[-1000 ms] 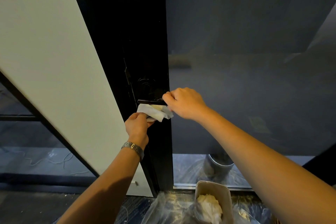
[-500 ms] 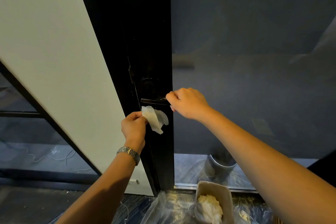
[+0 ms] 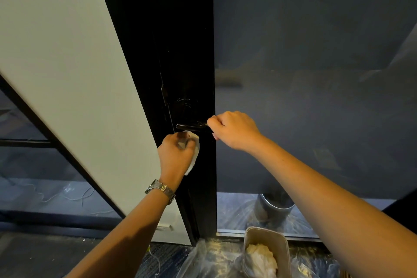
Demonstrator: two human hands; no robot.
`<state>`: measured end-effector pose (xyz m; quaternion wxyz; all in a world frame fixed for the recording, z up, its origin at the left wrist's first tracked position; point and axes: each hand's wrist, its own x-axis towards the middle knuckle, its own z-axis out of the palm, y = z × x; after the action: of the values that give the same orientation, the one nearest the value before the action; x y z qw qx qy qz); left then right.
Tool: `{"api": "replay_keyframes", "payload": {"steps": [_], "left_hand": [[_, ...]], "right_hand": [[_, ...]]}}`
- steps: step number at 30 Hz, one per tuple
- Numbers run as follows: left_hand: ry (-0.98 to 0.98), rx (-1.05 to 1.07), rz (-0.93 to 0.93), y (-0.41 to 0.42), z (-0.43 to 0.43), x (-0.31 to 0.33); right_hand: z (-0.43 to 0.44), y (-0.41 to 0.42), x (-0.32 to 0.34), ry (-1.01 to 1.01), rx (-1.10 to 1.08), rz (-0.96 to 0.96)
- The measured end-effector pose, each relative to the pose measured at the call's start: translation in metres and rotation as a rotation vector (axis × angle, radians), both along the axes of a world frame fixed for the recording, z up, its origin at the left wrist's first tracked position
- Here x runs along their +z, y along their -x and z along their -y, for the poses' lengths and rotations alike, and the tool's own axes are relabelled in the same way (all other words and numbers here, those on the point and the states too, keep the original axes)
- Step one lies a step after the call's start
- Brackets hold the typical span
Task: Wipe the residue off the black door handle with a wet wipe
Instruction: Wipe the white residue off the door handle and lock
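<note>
The black door handle (image 3: pixel 189 125) sticks out level from the black door stile (image 3: pixel 180 52), with pale residue near its right end. My right hand (image 3: pixel 234 130) is closed around that right end. Just below the handle's left part, my left hand (image 3: pixel 177 153) grips a white wet wipe (image 3: pixel 194 151), bunched in the fist with a strip hanging down. The wipe's top edge touches the handle's underside. A metal watch sits on the left wrist.
A round lock fitting (image 3: pixel 186 104) sits above the handle. Dark glass (image 3: pixel 316 74) fills the right side, a white panel (image 3: pixel 67 74) the left. On the plastic-covered floor stand a tub (image 3: pixel 281 241) with crumpled white wipes and a grey bin (image 3: pixel 276 210) behind the glass.
My left hand pulled the wipe down off the handle, bunched it up, then rose again under the handle's left part. My right hand kept its hold on the handle's end.
</note>
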<state>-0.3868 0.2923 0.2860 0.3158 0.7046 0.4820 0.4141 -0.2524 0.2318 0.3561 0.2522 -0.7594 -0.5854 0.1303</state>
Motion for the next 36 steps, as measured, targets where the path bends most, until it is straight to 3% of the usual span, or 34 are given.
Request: {"api": "replay_keyframes", "payload": {"steps": [5, 9, 12, 15, 19, 22, 28, 32, 36], "left_hand": [[-0.338, -0.215, -0.403, 0.005, -0.005, -0.004], [-0.382, -0.284, -0.646, 0.0, -0.015, 0.004], [-0.387, -0.3, -0.725, -0.005, -0.016, 0.006], [-0.38, -0.267, -0.634, -0.005, -0.014, 0.0], [-0.202, -0.119, -0.394, -0.004, -0.007, -0.002], [-0.13, -0.084, -0.353, -0.004, -0.009, 0.001], [-0.335, -0.178, -0.534, 0.003, -0.008, 0.007], [-0.536, -0.321, -0.528, 0.001, -0.007, -0.002], [-0.236, -0.139, -0.286, 0.002, -0.012, -0.006]], "right_hand": [[0.002, 0.001, 0.002, -0.005, -0.007, 0.022], [0.002, 0.003, 0.003, 0.002, -0.011, 0.039], [0.002, 0.003, 0.002, 0.008, -0.008, 0.02], [0.002, 0.002, 0.002, 0.013, -0.005, 0.02], [0.004, 0.002, 0.003, 0.016, 0.007, 0.02], [0.003, 0.002, 0.004, 0.019, 0.015, 0.014], [0.003, 0.003, 0.004, 0.014, 0.001, 0.007], [0.002, 0.002, 0.004, 0.009, 0.003, 0.015], [0.003, 0.001, 0.002, 0.004, 0.023, 0.024]]}}
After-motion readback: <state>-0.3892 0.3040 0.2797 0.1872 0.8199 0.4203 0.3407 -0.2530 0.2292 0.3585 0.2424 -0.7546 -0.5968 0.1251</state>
